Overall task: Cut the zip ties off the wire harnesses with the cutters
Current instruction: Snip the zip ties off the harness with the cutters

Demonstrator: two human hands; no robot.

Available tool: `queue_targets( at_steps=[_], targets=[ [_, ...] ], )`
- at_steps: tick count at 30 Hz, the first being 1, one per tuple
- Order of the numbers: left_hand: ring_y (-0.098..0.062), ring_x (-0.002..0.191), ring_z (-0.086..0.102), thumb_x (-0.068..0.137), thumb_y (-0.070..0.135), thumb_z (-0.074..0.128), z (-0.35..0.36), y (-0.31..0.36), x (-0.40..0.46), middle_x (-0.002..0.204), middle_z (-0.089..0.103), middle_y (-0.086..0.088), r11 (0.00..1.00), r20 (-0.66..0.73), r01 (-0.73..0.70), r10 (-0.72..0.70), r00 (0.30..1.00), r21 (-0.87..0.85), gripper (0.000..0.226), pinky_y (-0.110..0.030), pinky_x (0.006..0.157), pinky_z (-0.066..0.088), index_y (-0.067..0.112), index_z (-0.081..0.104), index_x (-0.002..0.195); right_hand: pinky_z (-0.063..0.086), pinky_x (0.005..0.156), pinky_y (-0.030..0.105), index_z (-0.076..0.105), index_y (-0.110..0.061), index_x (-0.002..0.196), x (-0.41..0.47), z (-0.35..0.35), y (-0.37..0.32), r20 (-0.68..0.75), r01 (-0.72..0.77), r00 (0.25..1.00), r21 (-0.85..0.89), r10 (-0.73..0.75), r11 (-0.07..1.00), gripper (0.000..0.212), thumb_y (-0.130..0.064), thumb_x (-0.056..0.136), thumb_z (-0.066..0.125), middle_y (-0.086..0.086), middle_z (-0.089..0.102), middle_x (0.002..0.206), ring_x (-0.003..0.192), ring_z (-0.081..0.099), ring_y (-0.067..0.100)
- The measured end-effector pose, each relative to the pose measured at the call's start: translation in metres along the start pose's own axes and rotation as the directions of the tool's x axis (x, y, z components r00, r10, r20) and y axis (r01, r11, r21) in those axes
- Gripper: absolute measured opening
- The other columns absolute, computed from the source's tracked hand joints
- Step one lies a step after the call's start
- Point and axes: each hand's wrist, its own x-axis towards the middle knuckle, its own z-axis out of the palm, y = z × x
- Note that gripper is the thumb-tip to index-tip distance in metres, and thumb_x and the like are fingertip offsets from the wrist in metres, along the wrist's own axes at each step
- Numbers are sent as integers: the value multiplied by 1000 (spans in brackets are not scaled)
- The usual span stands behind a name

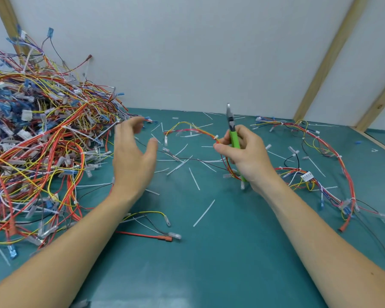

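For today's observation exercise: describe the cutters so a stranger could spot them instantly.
Start at the teal table, then find the right hand raised above its middle. The cutters stand upright in that grip: bright green handles, grey metal tip pointing up, the only tool among wires.

A teal mat (pixel 209 263) covers the work surface from the near edge back to the wall, smooth and faintly glossy, with soft pale reflections near the front. Behind it stands a plain white wall (pixel 176 52), matte and evenly lit, without hard shadows. A light wooden beam (pixel 8 23) slants up at the far left. On the right, two more wooden beams (pixel 327 56) run diagonally from the back of the mat toward the upper right corner, with white panel between them. A thin wooden strip (pixel 373 142) edges the mat on the right side.
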Motion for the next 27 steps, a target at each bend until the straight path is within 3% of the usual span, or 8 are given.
queue_targets(
  at_steps=[3,6,8,10,13,16,20,27],
  targets=[
    [-16,125,51,89,23,62,3,11,-6,131,57,0,922,226,-365,331,916,127,35,-38,114,34,15,62,124,48,66,14,55,-15,84,-8,12,1,153,38,988,-90,-24,995,30,2,85,78,2,70,81,66,61,2],
    [-14,116,57,96,33,61,16,15,-20,120,65,7,856,439,-473,350,827,208,27,-43,121,26,20,66,119,48,69,23,56,-11,87,-13,19,1,248,78,968,-146,-40,986,25,-6,87,80,7,74,86,68,58,7],
    [-18,92,60,99,34,60,15,12,-21,95,67,9,903,495,-406,290,819,143,16,-42,98,46,21,66,107,47,69,31,57,-9,90,-14,19,1,251,87,967,-154,-47,984,26,-11,86,82,0,74,85,69,58,14],
    [-15,70,51,99,35,60,13,8,-17,70,57,10,966,513,-250,180,839,70,14,-36,67,44,24,62,90,45,65,35,58,-11,92,-15,18,1,220,122,972,-198,-77,973,29,-21,86,84,1,71,82,68,56,28],
    [-15,56,39,97,36,65,12,-1,-8,54,44,6,999,441,-43,23,897,34,21,-32,55,31,23,61,80,37,58,24,61,-17,87,-18,15,-2,228,248,955,-266,-189,932,30,-37,85,83,-2,56,67,59,46,13],
    [-16,54,38,96,40,64,8,-9,-1,51,38,3,989,296,14,-57,953,145,24,-33,52,26,20,65,82,34,58,16,65,-22,83,-21,13,-5,359,370,905,-394,-230,841,26,-44,84,79,-13,56,64,57,49,8],
    [-26,60,43,96,44,62,-2,-20,6,54,41,2,958,143,71,-114,983,277,23,-35,53,25,24,65,84,41,65,29,60,-31,76,-24,15,-5,548,445,835,-619,-49,647,27,-53,83,75,-16,58,66,66,54,5],
    [-17,56,39,96,42,62,-3,-22,9,57,43,2,992,49,119,-122,991,48,28,-37,57,33,18,66,82,52,86,34,71,-30,100,-33,29,0,637,518,771,-636,10,572,36,-59,80,74,-14,68,97,92,59,9]
  ],
)
